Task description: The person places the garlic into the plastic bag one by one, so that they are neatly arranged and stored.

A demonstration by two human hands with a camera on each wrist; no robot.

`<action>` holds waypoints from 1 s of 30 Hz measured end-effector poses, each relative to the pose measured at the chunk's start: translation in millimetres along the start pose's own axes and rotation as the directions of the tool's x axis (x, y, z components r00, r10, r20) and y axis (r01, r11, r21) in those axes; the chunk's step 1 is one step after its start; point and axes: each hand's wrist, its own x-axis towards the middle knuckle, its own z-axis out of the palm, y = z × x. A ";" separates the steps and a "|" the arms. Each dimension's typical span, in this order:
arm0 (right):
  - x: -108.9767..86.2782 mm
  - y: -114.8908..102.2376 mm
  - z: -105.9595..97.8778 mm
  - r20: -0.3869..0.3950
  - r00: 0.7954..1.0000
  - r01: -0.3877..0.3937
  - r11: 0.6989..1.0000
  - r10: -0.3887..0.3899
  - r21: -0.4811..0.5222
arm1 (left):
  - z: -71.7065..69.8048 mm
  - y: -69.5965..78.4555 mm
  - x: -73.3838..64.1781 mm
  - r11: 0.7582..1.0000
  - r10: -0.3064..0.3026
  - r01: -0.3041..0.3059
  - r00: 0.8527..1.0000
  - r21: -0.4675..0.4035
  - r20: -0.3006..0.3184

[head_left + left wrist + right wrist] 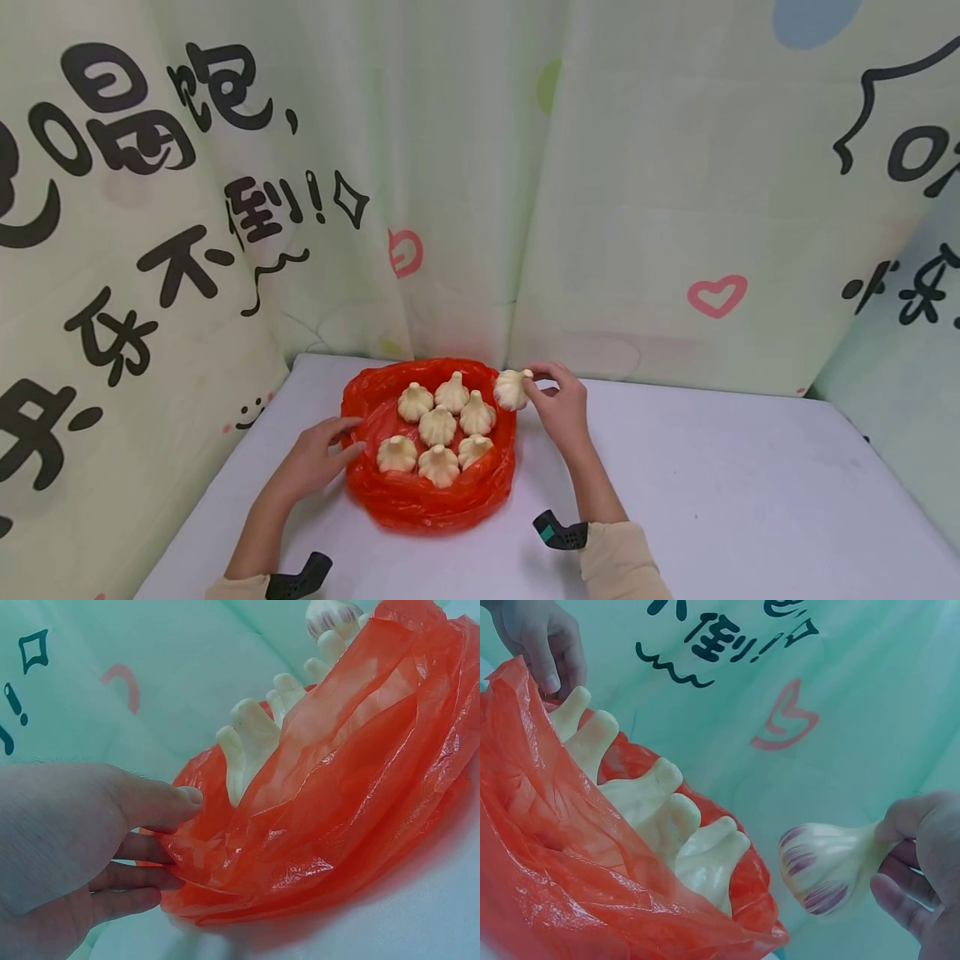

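An open red plastic bag (431, 512) with a rolled-down rim holds several pale garlic bulbs (437, 426). At its left side my left hand (318, 454) holds the rim; in the left wrist view the thumb lies over the bag's edge and the fingers (131, 874) sit lower against its side. Just beyond the bag's far right rim my right hand (561, 408) pinches one garlic bulb (512, 389) by its stem, between thumb and fingertips. Purple streaks on that held bulb (821, 862) face the bag in the right wrist view.
The bag stands on a white-covered table (712, 475) near its back edge. Behind and at both sides hangs a pale green curtain (637, 192) printed with black characters and pink shapes. A black wrist device (561, 531) sits by each beige sleeve (622, 562).
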 end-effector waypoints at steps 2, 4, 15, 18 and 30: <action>0.1 -0.7 1.2 -0.001 1.000 0.001 1.000 -0.001 0.017 | -0.2 0.2 -0.3 1.000 -0.003 0.003 1.000 -0.004 -0.001; -0.5 -1.7 2.6 -0.003 1.000 0.006 1.000 -0.006 0.029 | -0.5 0.6 -0.5 1.000 -0.005 0.005 1.000 -0.009 -0.002; -9.2 -10.1 14.7 0.014 0.999 0.032 0.999 -0.033 0.031 | -1.8 -0.8 -0.6 1.000 0.004 -0.004 1.000 -0.024 0.007; -9.6 -13.7 16.6 0.025 0.999 0.039 0.999 -0.040 0.027 | -2.1 -0.2 0.6 1.000 0.007 -0.006 1.000 -0.027 0.010; -13.8 -23.3 25.1 0.051 0.997 0.062 0.998 -0.063 0.023 | -0.6 -1.1 0.4 1.000 0.011 -0.010 1.000 -0.021 0.020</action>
